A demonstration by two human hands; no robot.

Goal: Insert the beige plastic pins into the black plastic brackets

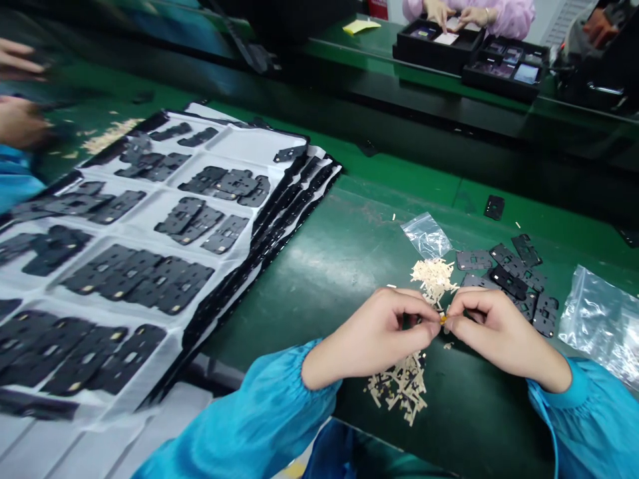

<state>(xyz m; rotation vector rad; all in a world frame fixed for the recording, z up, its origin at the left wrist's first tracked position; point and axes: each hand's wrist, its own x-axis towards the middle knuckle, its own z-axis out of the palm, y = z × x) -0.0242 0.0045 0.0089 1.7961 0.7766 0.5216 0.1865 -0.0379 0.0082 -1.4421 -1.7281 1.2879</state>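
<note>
My left hand (394,329) and my right hand (492,326) meet over the green bench, fingertips pinched around a tiny yellow-orange piece (443,320). Its exact kind is too small to make out. Just behind the fingers lies a heap of small cream-coloured strips (433,276). Closer to me, partly under my left hand, is a second pile of strips mixed with dark bits (402,386). Several flat black plates with cut-outs (546,314) lie loosely beyond my right hand, and a small clear plastic bag (426,234) sits behind the cream heap.
Stacked trays (234,143) with white compartments hold many black plates on the left. A larger clear bag (599,322) lies at right. A co-worker's hands (22,93) are at far left; another person's hands (459,14) work over black boxes (439,43) across the bench.
</note>
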